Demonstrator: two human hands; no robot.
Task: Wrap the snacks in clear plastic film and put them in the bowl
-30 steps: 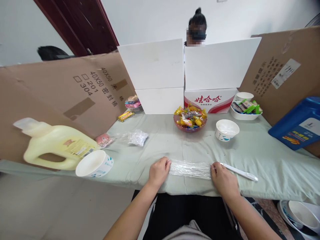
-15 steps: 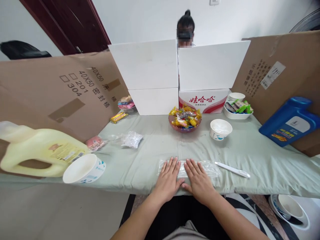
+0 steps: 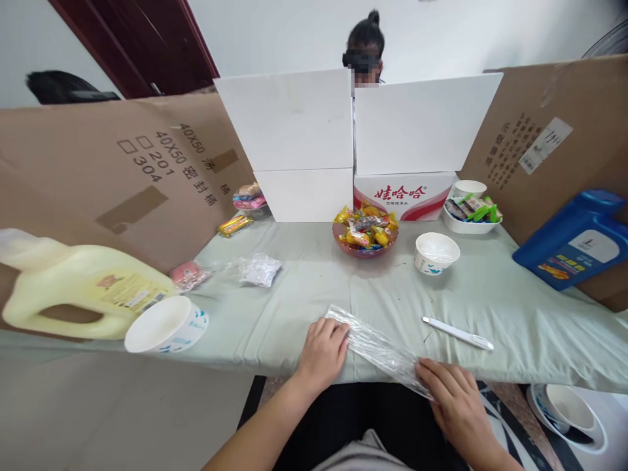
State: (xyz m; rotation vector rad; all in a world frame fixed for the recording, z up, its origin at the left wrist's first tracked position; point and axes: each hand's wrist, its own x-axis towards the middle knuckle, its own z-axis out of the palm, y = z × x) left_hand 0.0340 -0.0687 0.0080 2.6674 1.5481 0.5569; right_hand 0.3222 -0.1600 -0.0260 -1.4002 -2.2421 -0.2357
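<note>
A yellow jug (image 3: pixel 73 288) lies at far left, a white paper bowl (image 3: pixel 164 324) beside it. The left hand (image 3: pixel 321 353) presses one end of a clear plastic bag (image 3: pixel 377 350) onto the table edge (image 3: pixel 275 307); the right hand (image 3: pixel 454 399) pinches the other end, pulled off the edge. A white pen (image 3: pixel 458 333) lies beyond.

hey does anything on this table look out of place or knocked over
Two jugs lie on their sides: the yellow jug at the left edge and the blue jug against the cardboard on the right. The plastic wrap, held by left hand and right hand, sits askew over the table's edge.
</note>
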